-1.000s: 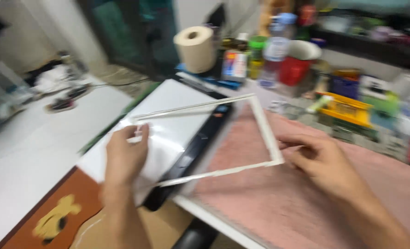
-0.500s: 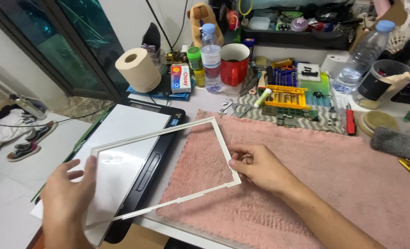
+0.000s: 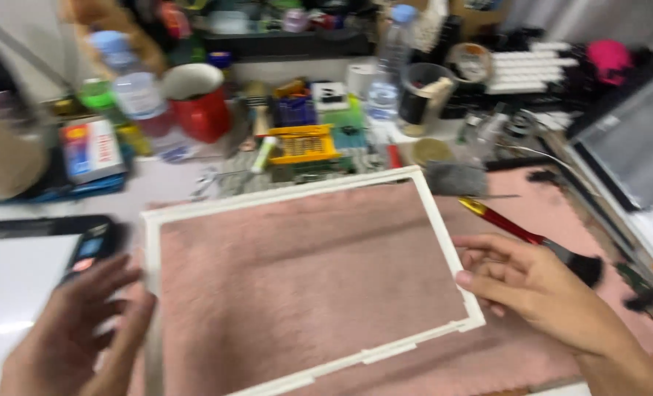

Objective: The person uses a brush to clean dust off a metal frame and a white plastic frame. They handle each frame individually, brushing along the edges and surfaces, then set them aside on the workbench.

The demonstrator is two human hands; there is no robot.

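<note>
- A thin white rectangular frame (image 3: pixel 297 196) is held flat just above a pink fluffy mat (image 3: pixel 304 271), which is seen through its open middle.
- The frame's right edge is gripped by the right hand (image 3: pixel 535 286): the thumb is laid on top of the strip and the fingers are curled beneath it.
- The frame's left edge is met by the left hand (image 3: pixel 84 330), with the fingers spread and loosely bent; the hand is blurred, so whether the strip is actually clamped cannot be told.
- The mat is spread over the tabletop (image 3: pixel 172 180), of which a pale bare strip is seen behind the frame.
- A brush with a red handle and dark bristles (image 3: pixel 532 238) is seen lying on the mat just behind the right hand, its bristle end pointing right.
- A dark device with a white screen (image 3: pixel 26 271) is placed at the left, beside the left hand.
- Behind the frame, a yellow compartment case (image 3: pixel 303 143), a red mug (image 3: pixel 202 103) and a clear plastic bottle (image 3: pixel 387 73) are found among blurred clutter.
- A white keyboard (image 3: pixel 532 66) is seen at the far right of the clutter.
</note>
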